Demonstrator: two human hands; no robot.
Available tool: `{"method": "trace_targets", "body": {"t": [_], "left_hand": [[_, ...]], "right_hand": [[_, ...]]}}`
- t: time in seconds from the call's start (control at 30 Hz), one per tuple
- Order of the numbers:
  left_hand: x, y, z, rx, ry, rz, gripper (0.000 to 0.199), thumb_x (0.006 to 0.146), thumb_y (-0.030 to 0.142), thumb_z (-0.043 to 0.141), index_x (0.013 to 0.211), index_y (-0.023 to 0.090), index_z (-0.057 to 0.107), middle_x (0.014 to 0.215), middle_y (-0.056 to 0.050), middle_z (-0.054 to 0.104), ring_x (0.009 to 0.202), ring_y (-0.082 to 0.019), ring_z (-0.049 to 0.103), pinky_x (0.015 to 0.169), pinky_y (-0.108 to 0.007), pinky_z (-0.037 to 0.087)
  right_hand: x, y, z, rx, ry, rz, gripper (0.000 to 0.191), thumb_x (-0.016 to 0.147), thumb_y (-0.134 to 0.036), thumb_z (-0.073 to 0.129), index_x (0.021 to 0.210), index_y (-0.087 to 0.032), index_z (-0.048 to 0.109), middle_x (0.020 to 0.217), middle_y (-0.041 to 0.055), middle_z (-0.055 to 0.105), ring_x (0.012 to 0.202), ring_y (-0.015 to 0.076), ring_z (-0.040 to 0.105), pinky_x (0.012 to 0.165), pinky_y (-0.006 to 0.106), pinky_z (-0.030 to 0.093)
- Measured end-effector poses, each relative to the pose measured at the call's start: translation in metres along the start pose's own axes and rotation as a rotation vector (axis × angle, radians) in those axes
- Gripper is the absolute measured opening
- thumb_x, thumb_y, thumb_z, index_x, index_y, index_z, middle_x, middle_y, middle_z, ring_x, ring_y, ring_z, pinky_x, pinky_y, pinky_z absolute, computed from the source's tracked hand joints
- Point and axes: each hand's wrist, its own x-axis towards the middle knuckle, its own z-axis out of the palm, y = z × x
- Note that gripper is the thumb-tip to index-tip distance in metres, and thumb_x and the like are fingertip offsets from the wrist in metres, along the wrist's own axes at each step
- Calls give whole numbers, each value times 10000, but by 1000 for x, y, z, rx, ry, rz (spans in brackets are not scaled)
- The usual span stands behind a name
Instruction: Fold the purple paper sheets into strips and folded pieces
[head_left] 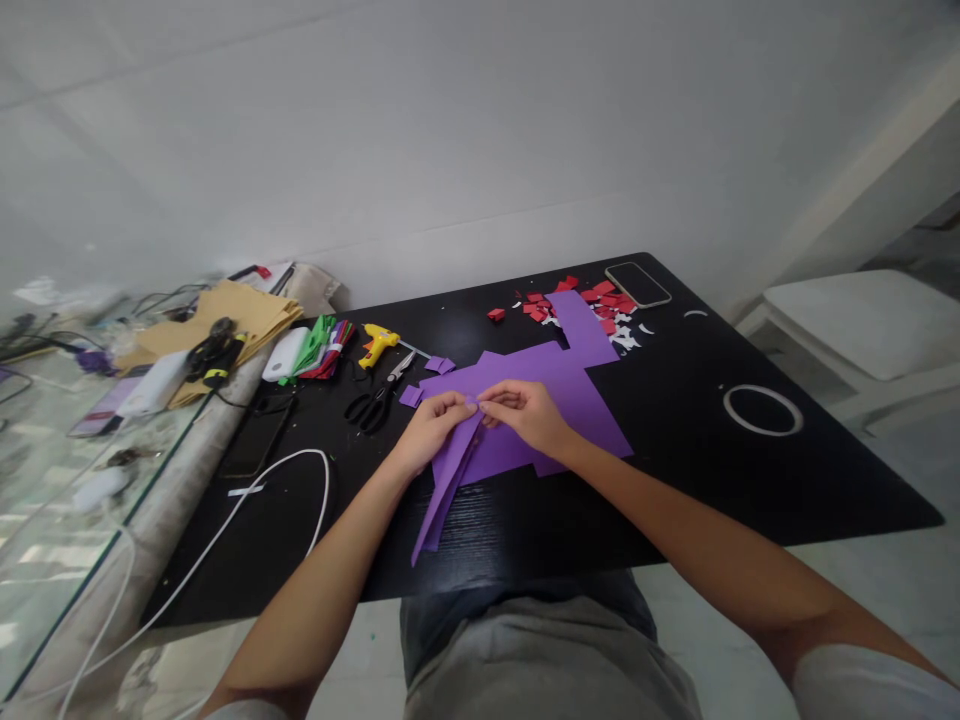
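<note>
A folded strip of purple paper (444, 488) slants down toward the table's front edge. My left hand (438, 420) pinches its upper end, and my right hand (528, 412) grips the same end from the other side, fingertips touching the left ones. Beneath both hands lie larger purple sheets (585, 410), overlapping on the black table. Another purple piece (581, 325) extends toward the red scraps. Small purple pieces (439, 365) lie beyond my left hand, near black-handled scissors (381, 392).
A yellow glue gun (379, 344) stands behind the scissors. Red paper pieces (604, 298) and a phone (637, 284) are at the back right. A tape ring (763, 410) lies right; a white cable (247, 490) crosses the left side of the black table (705, 480).
</note>
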Motion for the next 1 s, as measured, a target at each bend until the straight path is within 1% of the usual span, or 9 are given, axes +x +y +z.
{"method": "trace_targets", "body": {"t": [0.1,0.13,0.23,0.3,0.43,0.53,0.67,0.83,1.0], "left_hand": [[0,1,0,15,22,34,410,705,466,887,763,165,614,578,42,624,444,-80,494,473,-201,328],[-1,1,0,12,21,33,403,707,459,884,766,168,611,574,41,629,439,-85,501,468,-202,331],[-2,3,0,-13,-6,6,385,739,480,854,815,183,621,587,10,685,453,-138,586,469,-227,408],[-3,5,0,-30,-10,2,376,753,487,841,829,188,627,591,-4,704,459,-157,616,473,-240,443],[-4,7,0,-51,14,13,354,747,469,852,812,182,654,587,-7,701,453,-157,622,473,-243,458],[-5,7,-1,-64,21,4,318,753,442,854,814,176,691,593,-6,699,459,-151,619,477,-242,461],[-6,8,-2,-97,22,-18,284,746,412,867,805,165,740,623,-5,707,467,-125,601,494,-235,471],[-7,11,-2,-111,9,-52,301,707,409,893,811,157,765,653,-15,727,494,-132,623,512,-242,490],[-7,11,-5,-101,6,-51,281,696,391,893,788,156,769,653,-16,730,496,-126,615,522,-238,483]], "right_hand": [[-1,-2,1,-14,-8,-14,280,731,-418,884,862,-194,778,710,27,748,665,190,736,750,391,650],[-2,-3,1,-15,-11,-19,276,736,-418,883,865,-196,781,716,28,751,670,190,737,754,390,651],[-2,-5,1,-7,-25,-22,252,747,-389,873,895,-200,793,756,32,768,698,188,745,767,385,654],[-2,-6,0,8,-36,-16,252,735,-362,879,917,-206,801,794,32,780,726,188,753,778,382,658],[-1,-3,-1,25,-60,-3,300,705,-365,906,949,-217,813,851,36,799,786,202,767,822,405,664],[0,0,-2,28,-62,-15,322,687,-386,919,943,-219,819,855,37,806,787,206,766,831,418,663],[0,-1,-2,-10,-51,-38,284,701,-378,915,927,-231,826,867,35,810,773,198,756,826,405,655],[-2,-4,-2,-39,-30,-49,251,712,-369,908,906,-232,826,884,36,809,810,205,759,834,396,646],[-2,-3,-2,-35,-31,-41,266,694,-384,920,892,-236,822,894,35,812,840,214,763,864,409,642]]}}
